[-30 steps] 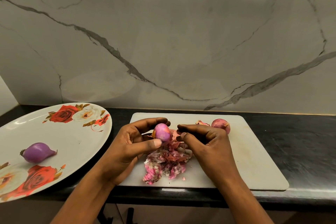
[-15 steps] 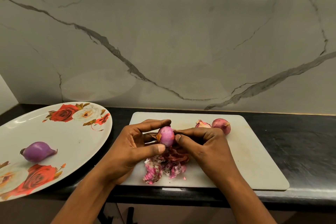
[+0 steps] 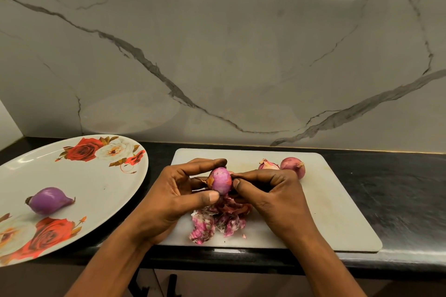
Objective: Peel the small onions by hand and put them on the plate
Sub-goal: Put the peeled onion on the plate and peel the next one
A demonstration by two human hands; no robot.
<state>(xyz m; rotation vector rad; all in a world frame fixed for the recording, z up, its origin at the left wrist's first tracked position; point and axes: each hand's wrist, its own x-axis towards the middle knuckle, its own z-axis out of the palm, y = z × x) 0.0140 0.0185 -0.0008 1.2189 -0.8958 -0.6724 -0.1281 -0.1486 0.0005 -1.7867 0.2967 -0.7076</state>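
Jointly, left hand (image 3: 172,196) grips onion (image 3: 221,180); right hand (image 3: 274,196) pinches it.

Warm, dim light; bright streaks of glare on the glossy marble wall (image 3: 217,55) at upper centre. Wide-angle bending curves the counter (image 3: 398,188) edges; focus slightly soft.

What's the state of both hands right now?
Left hand: holding the onion between thumb and fingers.
Right hand: fingers curled, pinching the same onion's right side.
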